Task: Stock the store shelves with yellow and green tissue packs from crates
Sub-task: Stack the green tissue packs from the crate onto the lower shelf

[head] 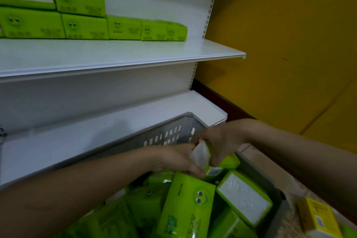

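Over the crate (170, 131), both hands' grip curled round one green pack (202, 155)

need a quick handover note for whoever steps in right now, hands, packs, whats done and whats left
Left hand and right hand: both grip one green pack over the far end of the grey crate.
Crate: many green packs lie loose in it.
Upper shelf: a row of green packs along the back, two high at the left, front bare.
Lower shelf: nothing visible on it.
A yellow pack lies right of the crate.
Left: shelve the held pack, then the rest.
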